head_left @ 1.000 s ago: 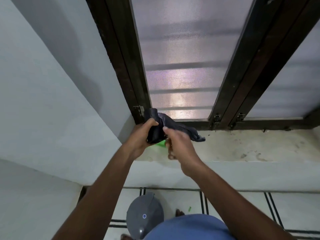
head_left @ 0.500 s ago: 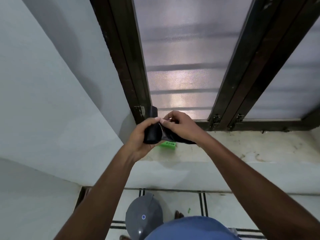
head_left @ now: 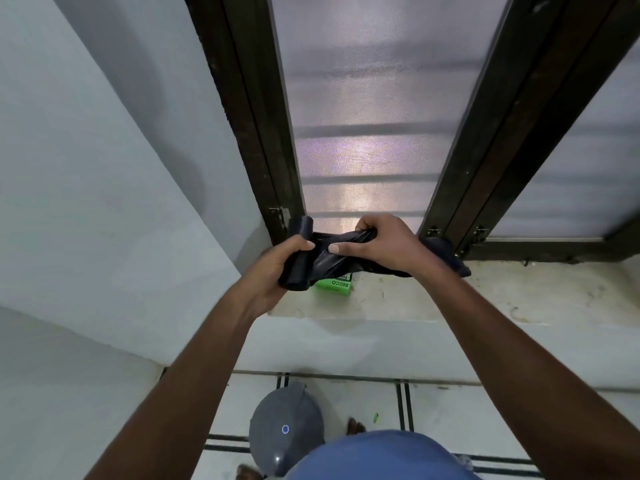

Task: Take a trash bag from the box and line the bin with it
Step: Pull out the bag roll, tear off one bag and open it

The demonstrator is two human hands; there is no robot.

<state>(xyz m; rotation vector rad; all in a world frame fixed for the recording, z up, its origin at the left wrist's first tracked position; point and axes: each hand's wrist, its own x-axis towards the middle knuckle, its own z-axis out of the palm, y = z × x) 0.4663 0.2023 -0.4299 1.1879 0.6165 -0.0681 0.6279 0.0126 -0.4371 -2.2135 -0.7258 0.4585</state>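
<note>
My left hand grips a black roll of trash bags held upright above the window sill. My right hand clenches the loose black trash bag that stretches from the roll to the right; its free end hangs past my right wrist. A green box lies on the sill just under the roll, partly hidden by the bag. The grey bin with its lid shut stands on the floor below, between my arms.
The stone sill runs under a dark-framed window. A white wall closes in on the left. The tiled floor has black stripes, a small green scrap, and my bare foot beside the bin.
My right hand has moved rightward away from the roll, drawing the bag out into a taut strip. The left hand kept hold of the roll.
</note>
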